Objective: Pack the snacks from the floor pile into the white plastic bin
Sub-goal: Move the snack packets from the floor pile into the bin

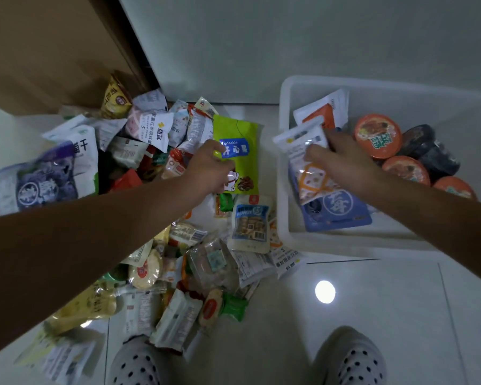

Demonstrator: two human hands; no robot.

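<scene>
A pile of snack packets (139,207) covers the floor on the left. My left hand (208,166) reaches over it and grips a green pouch (240,134) with a blue label at the pile's right edge. The white plastic bin (285,226) stands on the right. Inside it my right hand (338,155) is closed on a white and orange pouch (310,176), which leans upright at the bin's left side over a blue pouch (336,209). Orange cup noodle bowls (378,136) and dark bowls (428,151) fill the bin's right half.
A brown cabinet side (47,51) rises at the upper left and a pale wall (289,37) runs behind the bin. My knees in dotted trousers (347,359) show at the bottom edge. White tiled floor (372,301) lies between my knees and the bin.
</scene>
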